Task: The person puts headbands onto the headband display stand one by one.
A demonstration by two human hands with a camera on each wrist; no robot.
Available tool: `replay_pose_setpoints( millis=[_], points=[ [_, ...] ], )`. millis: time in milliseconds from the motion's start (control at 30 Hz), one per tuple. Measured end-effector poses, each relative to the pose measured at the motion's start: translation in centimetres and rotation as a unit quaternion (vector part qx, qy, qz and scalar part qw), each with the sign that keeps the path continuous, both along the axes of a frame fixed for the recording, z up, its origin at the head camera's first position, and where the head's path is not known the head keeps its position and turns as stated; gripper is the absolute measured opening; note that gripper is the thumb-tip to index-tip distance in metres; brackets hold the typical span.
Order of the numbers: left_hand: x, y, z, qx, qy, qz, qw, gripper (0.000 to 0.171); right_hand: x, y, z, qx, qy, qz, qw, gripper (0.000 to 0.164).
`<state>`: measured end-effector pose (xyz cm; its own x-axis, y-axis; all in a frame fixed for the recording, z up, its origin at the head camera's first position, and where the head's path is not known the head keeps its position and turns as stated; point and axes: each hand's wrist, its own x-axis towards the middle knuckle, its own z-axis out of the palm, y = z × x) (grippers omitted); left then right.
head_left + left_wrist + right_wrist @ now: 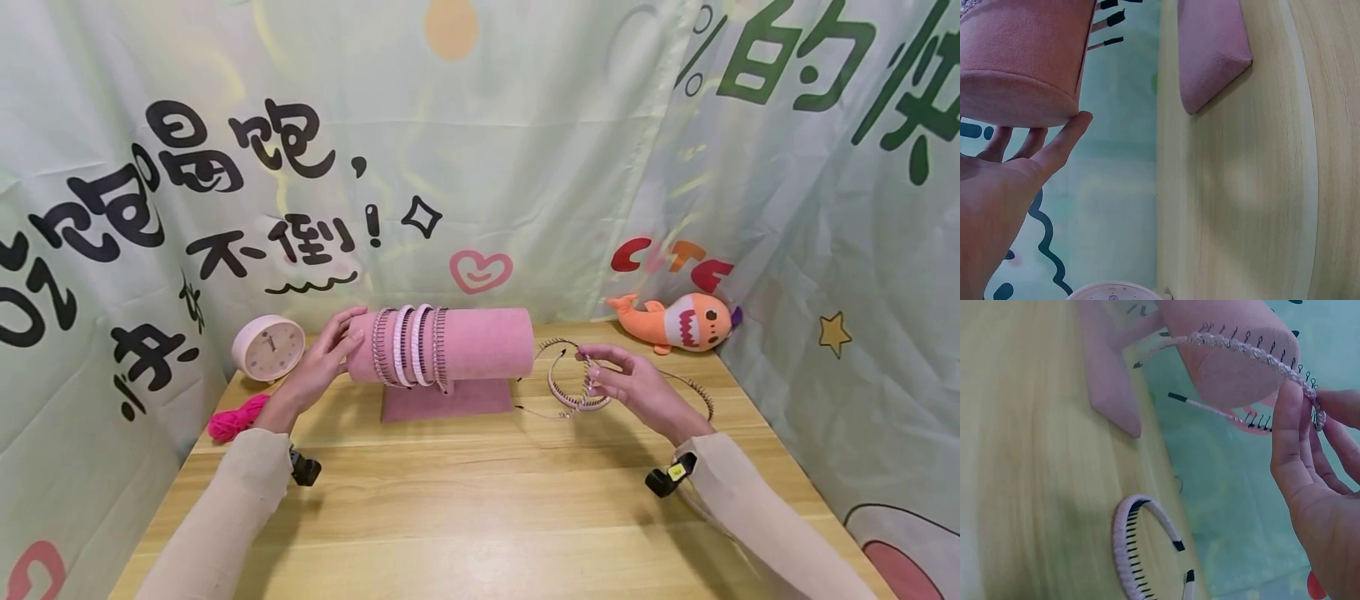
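The long pink roll [491,346] runs left to right. Just past its right end, the right hand [641,392] pinches a sparkly headband [1254,352] – its two tips point at the roll. The left hand [318,360] is farther from that band – its stretched fingers touch the roll's left end. A pale headband [1120,544] lies right of the roll.

Head view: the farthest and widest, looking forward and down over the table [465,508], left hand [318,360] and right hand [641,387] included.
Left wrist view: close, turned sideways, facing one end of the pink roll [491,343].
Right wrist view: close, tilted, facing the roll's opposite end past a headband [1229,342].
Shared by all: roll and table.
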<state>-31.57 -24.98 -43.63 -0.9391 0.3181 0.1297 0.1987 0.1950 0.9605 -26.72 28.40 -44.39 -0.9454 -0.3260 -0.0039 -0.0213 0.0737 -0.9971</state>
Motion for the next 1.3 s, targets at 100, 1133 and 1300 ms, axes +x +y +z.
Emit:
replay_pose_setpoints(
  millis=[100,1133,1300],
  points=[
    [0.0,0.0,0.0,-0.001,-0.002,0.0,1.0,0.059,-0.4,-0.4,0.4,-0.005,0.003,-0.003,1.0,0.044],
    [-0.1,-0.1,-0.1,-0.001,-0.001,0.004,1.0,0.059,-3.4,-5.3,4.6,0.025,0.007,-0.006,1.0,0.053],
    [-0.1,-0.1,-0.1,0.0,-0.002,0.003,1.0,0.059,-3.4,-5.8,4.9,0.02,0.016,0.003,1.0,0.055]
  ],
)
